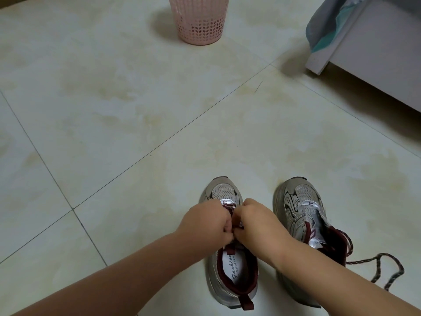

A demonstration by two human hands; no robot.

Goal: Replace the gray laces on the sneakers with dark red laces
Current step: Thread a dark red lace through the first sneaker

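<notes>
Two grey-and-silver sneakers with dark red linings stand side by side on the floor, toes pointing away. Over the left sneaker (pixel 224 192) my left hand (pixel 205 221) and my right hand (pixel 257 224) meet, each pinching the dark red lace (pixel 229 210) threaded across its eyelets. My fingers hide most of that lacing. The right sneaker (pixel 300 206) shows no lace across its eyelets and its tongue is loose. A dark speckled lace (pixel 378 263) trails from its collar onto the floor to the right.
A pink perforated plastic basket (pixel 200 21) stands on the pale tiled floor (pixel 136 110) far ahead. A grey-white furniture panel (pixel 376 49) with grey and teal cloth draped on it fills the upper right corner.
</notes>
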